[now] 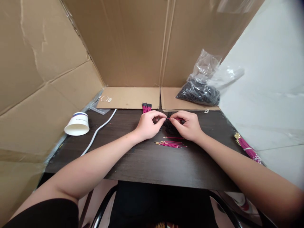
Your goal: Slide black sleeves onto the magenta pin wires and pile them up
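My left hand and my right hand meet over the middle of the dark table, fingertips pinched together. Between them runs a thin magenta wire, held at both ends. Under the hands lies a small heap of black parts. Several loose magenta wires with gold tips lie just in front of my right hand. A finished bunch of magenta wires with black ends lies behind my left hand.
A clear bag of black parts sits at the back right on cardboard. Another bundle of magenta wires lies at the right edge. A paper cup lies tipped at left beside a white cable. Cardboard walls enclose the back and left.
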### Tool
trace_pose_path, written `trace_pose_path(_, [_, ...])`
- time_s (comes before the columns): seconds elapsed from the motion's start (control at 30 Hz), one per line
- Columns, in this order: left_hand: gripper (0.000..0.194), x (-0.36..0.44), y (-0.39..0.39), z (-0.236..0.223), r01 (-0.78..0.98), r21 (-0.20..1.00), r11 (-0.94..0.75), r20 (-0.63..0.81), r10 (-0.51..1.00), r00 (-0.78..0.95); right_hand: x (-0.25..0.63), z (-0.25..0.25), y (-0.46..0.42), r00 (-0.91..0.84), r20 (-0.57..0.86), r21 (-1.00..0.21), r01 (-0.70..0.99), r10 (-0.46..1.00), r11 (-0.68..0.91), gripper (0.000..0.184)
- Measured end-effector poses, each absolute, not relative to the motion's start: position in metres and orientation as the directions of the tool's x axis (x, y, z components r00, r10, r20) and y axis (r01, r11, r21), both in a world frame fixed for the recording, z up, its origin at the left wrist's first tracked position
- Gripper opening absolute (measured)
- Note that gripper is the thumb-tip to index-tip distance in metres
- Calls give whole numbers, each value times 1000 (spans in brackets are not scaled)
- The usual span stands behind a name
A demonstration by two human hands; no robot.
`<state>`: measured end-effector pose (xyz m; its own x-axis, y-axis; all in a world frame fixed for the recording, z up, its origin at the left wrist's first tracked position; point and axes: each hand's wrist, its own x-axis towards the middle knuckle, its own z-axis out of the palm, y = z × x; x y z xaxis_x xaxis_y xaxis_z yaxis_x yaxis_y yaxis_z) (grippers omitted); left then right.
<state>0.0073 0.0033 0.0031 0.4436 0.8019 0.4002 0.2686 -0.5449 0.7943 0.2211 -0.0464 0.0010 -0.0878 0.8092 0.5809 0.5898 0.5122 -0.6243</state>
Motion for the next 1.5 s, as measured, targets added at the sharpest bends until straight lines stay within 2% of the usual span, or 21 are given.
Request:
trace_pose_path(0.53, [14, 7, 1, 5, 273, 787, -554, 403, 796, 452, 221, 0, -46, -103, 581, -623, 581, 807, 523, 17])
trace_pose_path(0.6, [22, 7, 2, 3, 262, 810, -524, 384, 813, 437, 221, 0, -47, -80, 588, -639, 564, 805, 523, 17])
trace_pose_path(0.67, [41, 7, 3, 1, 241, 845, -477, 357, 839, 411, 221, 2, -47, -37, 598, -664, 537, 801, 520, 16])
trace_pose_path(0.73, [50, 7, 4, 0, 223, 869, -441, 334, 857, 393, 221, 4, -47, 13, 597, -699, 499, 802, 512, 15])
trace_pose_path(0.87, [38, 8, 4, 0, 213, 871, -442, 333, 852, 403, 219, 5, -46, 72, 526, -799, 384, 847, 464, 16])
trace_pose_path(1.03, [22, 7, 1, 3, 245, 828, -504, 371, 820, 436, 215, 2, -45, 86, 381, -915, 178, 921, 362, 27])
trace_pose_path(1.23, [23, 6, -3, 7, 236, 807, -541, 388, 788, 479, 212, 9, -49, -19, 317, -943, 101, 948, 317, 35])
trace_pose_path(1.5, [22, 6, -4, 7, 202, 832, -516, 361, 781, 509, 212, 10, -50, -73, 288, -955, 49, 955, 292, 33])
